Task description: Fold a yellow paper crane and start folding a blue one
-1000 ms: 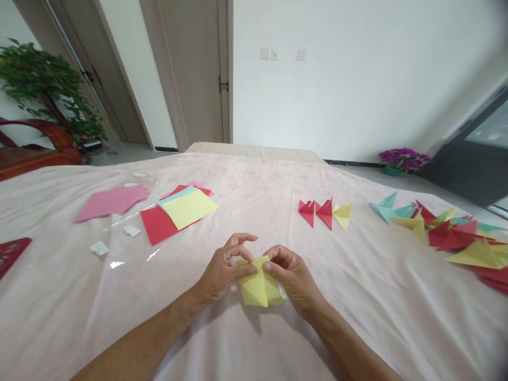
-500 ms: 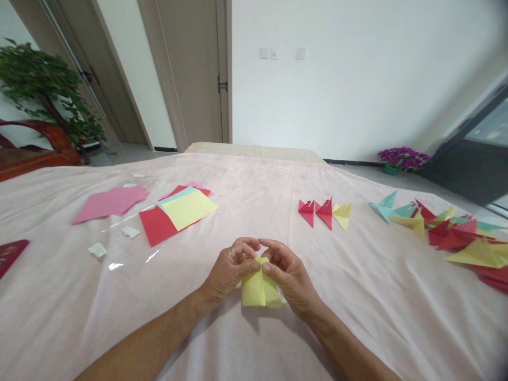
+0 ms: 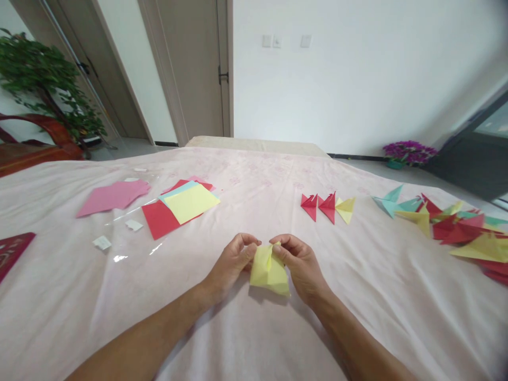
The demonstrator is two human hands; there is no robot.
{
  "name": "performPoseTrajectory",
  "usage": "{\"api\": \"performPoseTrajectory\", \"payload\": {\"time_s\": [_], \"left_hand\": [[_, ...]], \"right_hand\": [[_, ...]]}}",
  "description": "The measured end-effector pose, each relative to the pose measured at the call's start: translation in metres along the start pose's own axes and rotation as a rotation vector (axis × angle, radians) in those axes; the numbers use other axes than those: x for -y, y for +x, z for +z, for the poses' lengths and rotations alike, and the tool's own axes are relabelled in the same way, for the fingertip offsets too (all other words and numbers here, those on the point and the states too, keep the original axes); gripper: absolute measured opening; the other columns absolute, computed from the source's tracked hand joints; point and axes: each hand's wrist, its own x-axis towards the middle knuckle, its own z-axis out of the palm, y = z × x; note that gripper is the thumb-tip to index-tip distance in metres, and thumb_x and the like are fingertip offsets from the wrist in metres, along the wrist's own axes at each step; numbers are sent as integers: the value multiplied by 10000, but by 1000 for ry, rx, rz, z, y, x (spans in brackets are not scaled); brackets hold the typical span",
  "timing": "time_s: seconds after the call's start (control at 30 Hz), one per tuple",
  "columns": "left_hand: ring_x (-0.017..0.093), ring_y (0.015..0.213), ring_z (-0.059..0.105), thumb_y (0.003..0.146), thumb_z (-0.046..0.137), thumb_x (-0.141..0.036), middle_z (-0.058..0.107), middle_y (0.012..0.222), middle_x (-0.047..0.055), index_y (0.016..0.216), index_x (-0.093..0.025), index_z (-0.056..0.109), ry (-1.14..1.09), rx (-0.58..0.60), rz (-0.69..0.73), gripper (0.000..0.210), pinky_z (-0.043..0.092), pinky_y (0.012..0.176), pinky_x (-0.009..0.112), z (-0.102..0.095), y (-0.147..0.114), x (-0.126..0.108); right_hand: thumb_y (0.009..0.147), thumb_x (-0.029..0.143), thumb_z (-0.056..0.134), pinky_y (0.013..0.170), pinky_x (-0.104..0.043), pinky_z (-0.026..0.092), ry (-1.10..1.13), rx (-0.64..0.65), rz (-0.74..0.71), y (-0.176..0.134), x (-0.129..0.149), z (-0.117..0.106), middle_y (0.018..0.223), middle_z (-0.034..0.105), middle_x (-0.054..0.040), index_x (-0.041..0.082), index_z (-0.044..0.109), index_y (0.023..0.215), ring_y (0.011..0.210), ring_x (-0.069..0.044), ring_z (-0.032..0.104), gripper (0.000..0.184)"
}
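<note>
A partly folded piece of yellow origami paper (image 3: 270,272) is held between my hands, just above the cloth near the front of the table. My left hand (image 3: 235,260) pinches its upper left edge between thumb and fingers. At the upper right corner, the thumb and forefinger of my right hand (image 3: 298,259) grip the paper. A crease runs down its middle, and the lower part puffs out a little. Beyond my right hand stand two red folded paper cranes (image 3: 327,206) and a yellow one (image 3: 345,209) in a row.
A pile of folded cranes (image 3: 460,225) in red, yellow and green lies at right. Left of my hands are loose coloured sheets (image 3: 192,202), pink paper (image 3: 113,197), clear plastic wrap (image 3: 119,258) and a dark red item (image 3: 15,253). A pinkish cloth (image 3: 254,180) covers the table.
The yellow paper has shifted slightly right and turned, and its lower part has opened out. My fingers have moved apart, each hand now at its own side of the paper. The view has tilted slightly down.
</note>
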Motion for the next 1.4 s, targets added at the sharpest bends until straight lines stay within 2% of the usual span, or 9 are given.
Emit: {"api": "performPoseTrajectory", "payload": {"time_s": [0.13, 0.33, 0.5, 0.67, 0.8, 0.93, 1.1, 1.23, 1.4], "left_hand": [[186, 740, 677, 794, 660, -592, 699, 810, 32, 1096, -212, 512, 32, 16, -15, 508, 474, 702, 286, -3, -8, 0], [133, 785, 657, 659, 845, -341, 610, 1231, 53, 910, -209, 536, 70, -59, 61, 419, 482, 648, 233, 1, -7, 9], [116, 636, 617, 801, 727, -390, 693, 753, 6, 964, -184, 562, 140, -134, 59, 310, 429, 572, 202, 7, -6, 11], [127, 671, 625, 788, 742, -403, 690, 758, 7, 853, -164, 609, 83, -199, 75, 281, 475, 634, 225, 5, -1, 14], [111, 692, 620, 748, 788, -351, 672, 762, -6, 790, -157, 623, -170, -219, 18, 259, 507, 686, 222, 4, 4, 17], [128, 719, 656, 681, 840, -284, 706, 802, 26, 779, -142, 640, -439, -247, -71, 264, 543, 719, 237, 0, 10, 16], [161, 850, 690, 690, 829, -241, 745, 965, 66, 895, -137, 697, -570, -306, -61, 265, 553, 836, 273, -9, 19, 17], [180, 897, 696, 687, 827, -211, 754, 967, 61, 879, -150, 708, -674, -310, -25, 234, 555, 853, 277, -11, 23, 18], [149, 814, 700, 705, 798, -167, 758, 924, 54, 864, -132, 712, -697, -305, 1, 185, 573, 774, 231, -7, 21, 18]], "right_hand": [[643, 478, 817, 494, -239, 377, -5, -148, -32, 6, 0, -5, 611, 619, 4, 187, 686, 786, 512, -114, 486, 350], [642, 475, 813, 506, -249, 377, -9, -192, -57, 6, -2, -5, 609, 616, 3, 187, 686, 773, 527, -119, 485, 342], [656, 454, 805, 524, -252, 393, -26, -185, -73, 6, -4, -5, 632, 624, 0, 194, 687, 784, 547, -123, 494, 313], [677, 463, 786, 559, -261, 412, -46, -191, -88, 8, -4, -4, 652, 632, -1, 192, 690, 818, 574, -129, 514, 320], [802, 483, 663, 605, -268, 424, -137, -164, -141, 9, -4, -5, 708, 630, -4, 192, 693, 922, 629, -139, 532, 316], [904, 351, 494, 655, -290, 440, -326, -185, -283, 6, -7, -11, 906, 630, -24, 223, 607, 1156, 725, -158, 552, 304], [683, 61, 483, 801, -367, 454, -661, -74, -736, -2, -8, -15, 1020, 597, -52, 231, 599, 1015, 951, -221, 563, 391], [701, 99, 603, 948, -446, 408, -910, 47, -889, -6, -8, -8, 1162, 608, -61, 248, 623, 1097, 1099, -269, 528, 424], [769, 188, 721, 987, -445, 370, -1008, -24, -952, -1, -7, 1, 1019, 700, 0, 298, 684, 1022, 1132, -271, 518, 278]]}}
